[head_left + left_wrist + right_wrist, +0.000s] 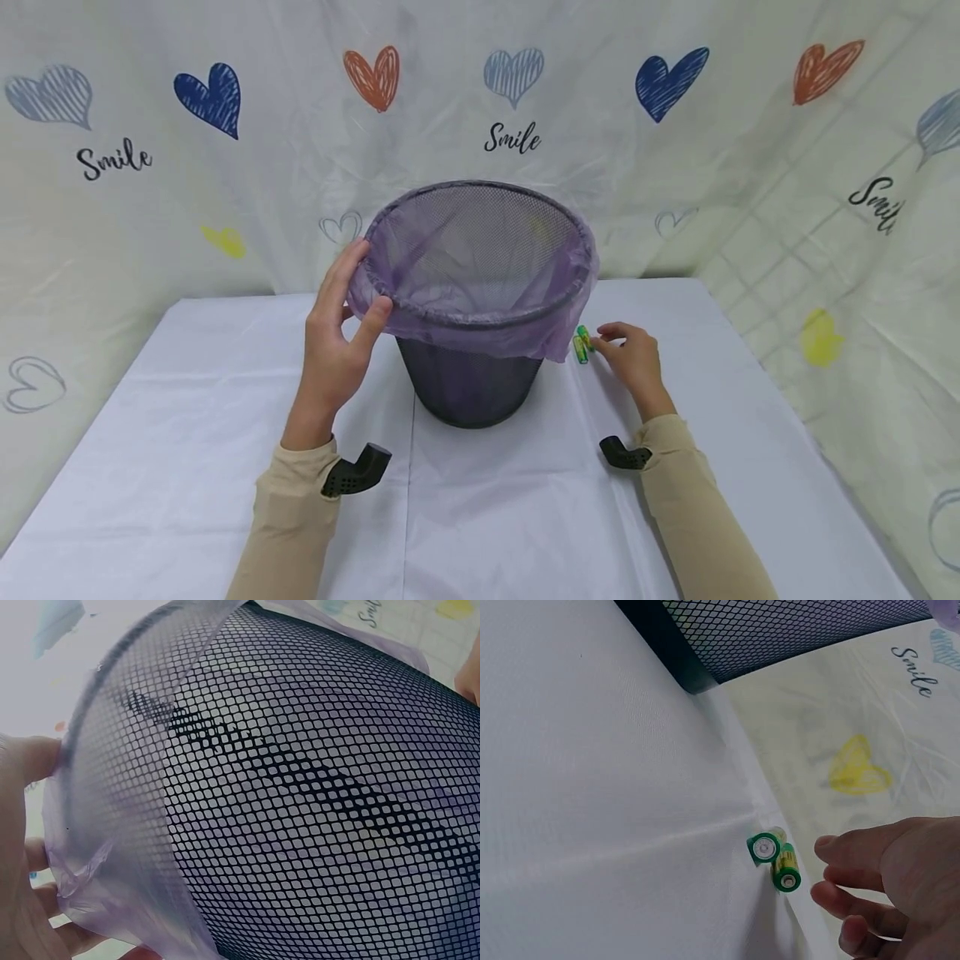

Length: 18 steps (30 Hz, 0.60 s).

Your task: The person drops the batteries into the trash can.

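Observation:
A dark mesh wastebasket [468, 387] stands upright on the table, lined with a thin purple bag [487, 337] folded over its rim. At the left of that rim my left hand [337, 346] rests spread, index finger and thumb fairly straight against the bag-covered edge. In the left wrist view, other fingers [46, 900] lie beside the loose bag. Two small green-and-yellow batteries [786, 871] lie together right of the basket. Close beside them is my right hand [633, 362], its fingers loosely bent. The right wrist view shows a gap between fingertips and batteries.
White cloth [187, 467] covers the table. Behind it hangs a pale curtain [285, 167] printed with hearts and "Smile", which also runs along the right side. Black camera mounts [358, 473] sit on both wrists over beige sleeves [288, 533].

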Each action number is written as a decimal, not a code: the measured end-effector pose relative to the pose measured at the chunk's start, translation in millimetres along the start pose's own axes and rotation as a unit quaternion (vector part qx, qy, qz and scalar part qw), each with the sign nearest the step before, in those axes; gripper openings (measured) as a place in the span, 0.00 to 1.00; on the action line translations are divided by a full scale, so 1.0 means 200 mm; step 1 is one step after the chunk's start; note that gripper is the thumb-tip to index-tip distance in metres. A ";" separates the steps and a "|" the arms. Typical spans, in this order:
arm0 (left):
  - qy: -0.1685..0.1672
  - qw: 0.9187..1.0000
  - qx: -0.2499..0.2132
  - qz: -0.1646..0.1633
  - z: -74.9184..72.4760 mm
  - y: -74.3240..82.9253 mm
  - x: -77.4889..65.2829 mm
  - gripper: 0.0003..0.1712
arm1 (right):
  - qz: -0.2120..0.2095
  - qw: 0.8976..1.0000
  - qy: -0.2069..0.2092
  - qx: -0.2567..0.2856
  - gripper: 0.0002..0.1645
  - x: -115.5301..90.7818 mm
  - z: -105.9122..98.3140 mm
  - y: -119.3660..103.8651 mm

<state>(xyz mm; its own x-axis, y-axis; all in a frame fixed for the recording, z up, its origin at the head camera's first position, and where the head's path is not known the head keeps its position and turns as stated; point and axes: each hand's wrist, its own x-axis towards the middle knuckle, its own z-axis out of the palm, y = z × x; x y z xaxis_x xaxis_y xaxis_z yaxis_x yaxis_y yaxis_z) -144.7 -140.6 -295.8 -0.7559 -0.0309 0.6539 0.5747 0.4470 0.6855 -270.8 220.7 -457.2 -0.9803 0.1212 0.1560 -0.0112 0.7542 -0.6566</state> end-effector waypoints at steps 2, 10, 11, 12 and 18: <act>-0.001 1.000 0.000 0.001 0.00 0.00 0.00 0.30 | 0.007 1.000 -0.006 -0.017 0.18 0.00 0.01 0.01; -0.001 1.000 -0.002 0.004 0.00 -0.01 0.00 0.30 | 0.008 0.999 -0.022 -0.044 0.18 0.02 0.04 0.02; -0.001 1.000 -0.003 0.003 0.00 -0.01 0.00 0.30 | 0.007 0.999 -0.023 -0.046 0.18 0.02 0.04 0.03; -0.001 1.000 -0.003 0.002 0.00 -0.01 0.00 0.30 | 0.006 0.999 -0.022 -0.048 0.18 0.02 0.05 0.03; 0.000 1.000 -0.005 -0.002 0.01 -0.01 0.00 0.30 | 0.001 0.999 -0.018 -0.049 0.17 0.03 0.07 0.04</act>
<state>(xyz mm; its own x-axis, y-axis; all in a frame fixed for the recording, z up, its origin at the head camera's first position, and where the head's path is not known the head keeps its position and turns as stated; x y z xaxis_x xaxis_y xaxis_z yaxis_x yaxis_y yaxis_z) -146.9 -140.5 -298.1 -0.7578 -0.0320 0.6517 0.5751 0.4388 0.6904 -280.1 218.7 -471.8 -0.9868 0.1010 0.1269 0.0084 0.8132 -0.5820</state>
